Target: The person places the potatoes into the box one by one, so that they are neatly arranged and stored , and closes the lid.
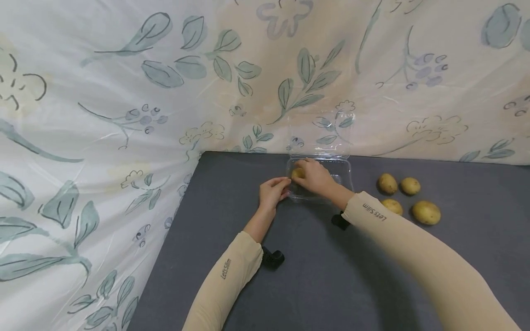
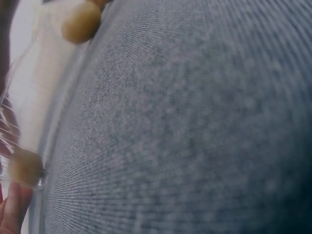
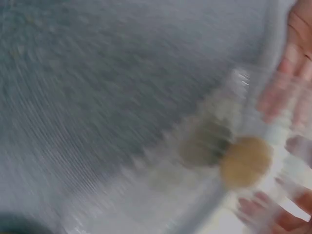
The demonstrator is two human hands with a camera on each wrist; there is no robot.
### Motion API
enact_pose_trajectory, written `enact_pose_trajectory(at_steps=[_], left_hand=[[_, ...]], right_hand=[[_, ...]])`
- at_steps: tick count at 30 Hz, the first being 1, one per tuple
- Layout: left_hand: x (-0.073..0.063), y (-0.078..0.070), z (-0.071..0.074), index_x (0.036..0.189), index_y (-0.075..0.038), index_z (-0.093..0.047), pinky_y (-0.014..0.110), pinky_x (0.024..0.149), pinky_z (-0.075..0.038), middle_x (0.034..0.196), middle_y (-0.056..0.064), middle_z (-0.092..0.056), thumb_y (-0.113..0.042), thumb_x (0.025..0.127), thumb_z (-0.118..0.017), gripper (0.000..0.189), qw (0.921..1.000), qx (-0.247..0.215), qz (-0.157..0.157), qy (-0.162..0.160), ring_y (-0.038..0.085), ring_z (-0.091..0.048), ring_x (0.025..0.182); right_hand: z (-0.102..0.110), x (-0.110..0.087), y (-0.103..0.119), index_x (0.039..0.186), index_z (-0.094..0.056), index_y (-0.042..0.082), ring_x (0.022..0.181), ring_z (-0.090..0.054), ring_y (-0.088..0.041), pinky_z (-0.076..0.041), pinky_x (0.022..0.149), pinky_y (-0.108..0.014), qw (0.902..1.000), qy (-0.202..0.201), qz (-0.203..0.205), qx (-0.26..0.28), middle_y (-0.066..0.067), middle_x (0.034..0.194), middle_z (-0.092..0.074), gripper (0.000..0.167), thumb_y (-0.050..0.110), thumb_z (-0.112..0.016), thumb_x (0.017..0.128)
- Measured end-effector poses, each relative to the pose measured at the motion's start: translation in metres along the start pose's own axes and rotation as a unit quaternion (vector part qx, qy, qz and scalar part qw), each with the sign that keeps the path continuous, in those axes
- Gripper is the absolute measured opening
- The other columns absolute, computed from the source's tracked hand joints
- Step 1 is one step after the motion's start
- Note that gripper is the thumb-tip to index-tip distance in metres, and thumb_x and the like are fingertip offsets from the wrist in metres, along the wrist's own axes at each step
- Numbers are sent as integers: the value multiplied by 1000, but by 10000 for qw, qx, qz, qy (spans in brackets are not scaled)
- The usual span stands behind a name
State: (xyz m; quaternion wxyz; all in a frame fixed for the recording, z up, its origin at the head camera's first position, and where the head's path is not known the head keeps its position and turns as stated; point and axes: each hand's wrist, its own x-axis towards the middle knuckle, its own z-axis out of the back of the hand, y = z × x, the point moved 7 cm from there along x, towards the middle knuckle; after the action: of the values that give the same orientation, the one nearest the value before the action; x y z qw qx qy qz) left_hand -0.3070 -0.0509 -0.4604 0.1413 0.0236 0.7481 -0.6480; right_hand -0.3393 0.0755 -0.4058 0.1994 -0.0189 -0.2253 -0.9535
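A clear plastic clamshell container (image 1: 319,200) stands at the back of the dark table, its lid (image 1: 319,133) raised against the curtain. My right hand (image 1: 316,178) reaches into its left side and grips a potato (image 1: 297,174) there. That same potato (image 3: 246,162) shows through the plastic in the right wrist view, blurred. At the container's left edge, my left hand (image 1: 273,193) pinches the rim between thumb and fingers. Its fingers (image 2: 13,204) appear against the wall, close to the potato, in the left wrist view.
Several loose potatoes lie right of the container, among them a larger one (image 1: 426,212) in front and a small one (image 1: 410,185) behind. My right sleeve (image 1: 397,230) partly covers another potato (image 1: 392,207). A floral curtain (image 1: 124,92) hangs along the table's back and left edges.
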Motion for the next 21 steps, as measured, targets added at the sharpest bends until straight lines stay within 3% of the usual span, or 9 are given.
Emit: enact_pose_trajectory(at_steps=[4, 8, 11, 16, 18, 21], left_hand=[[1, 1, -2, 97, 3, -70, 18, 57, -53, 74, 0, -63, -10, 82, -70, 20, 10000, 13, 0, 47, 12, -59, 65], [2, 2, -2, 97, 4, -69, 18, 56, -53, 73, -1, -62, -8, 82, -69, 19, 10000, -63, 22, 54, 13, -60, 66], [3, 3, -1, 97, 3, -69, 18, 56, -53, 72, -2, -62, -9, 82, -69, 19, 9999, -86, 70, 25, 11, -59, 65], [2, 3, -1, 97, 2, -69, 19, 59, -54, 73, -1, -61, -10, 82, -70, 20, 9998, -69, 165, 80, 9, -58, 64], [2, 3, 0, 98, 2, -69, 19, 60, -54, 75, -1, -62, -11, 82, -70, 20, 9997, -59, 207, 114, 10, -59, 65], [2, 4, 1, 98, 0, -70, 21, 63, -55, 78, 0, -63, -13, 82, -71, 21, 9996, 18, 263, 118, 11, -60, 68]], right_hand=[[18, 0, 3, 116, -60, -1, 87, -60, -30, -51, 73, -44, 9991, 429, -4, 63, -20, 107, -62, 40, 29, -60, 90], [34, -1, 7, 110, -61, -4, 88, -63, -32, -52, 76, -44, 9924, 1212, 216, 28, -22, 104, -64, 40, 31, -58, 91], [43, -3, 8, 107, -61, -3, 83, -63, -29, -53, 72, -40, 9786, 2029, 339, -54, -19, 101, -64, 38, 31, -56, 91], [54, -13, 9, 109, -57, 0, 80, -60, -23, -54, 64, -35, 9429, 3327, 141, 76, -16, 98, -60, 37, 32, -55, 92], [58, -16, 8, 109, -57, 0, 80, -60, -23, -55, 63, -34, 9339, 3572, 34, 154, -17, 98, -60, 37, 32, -56, 92], [63, -20, 8, 109, -56, -1, 85, -60, -27, -55, 64, -34, 9299, 3672, 24, 198, -18, 99, -59, 37, 31, -56, 91]])
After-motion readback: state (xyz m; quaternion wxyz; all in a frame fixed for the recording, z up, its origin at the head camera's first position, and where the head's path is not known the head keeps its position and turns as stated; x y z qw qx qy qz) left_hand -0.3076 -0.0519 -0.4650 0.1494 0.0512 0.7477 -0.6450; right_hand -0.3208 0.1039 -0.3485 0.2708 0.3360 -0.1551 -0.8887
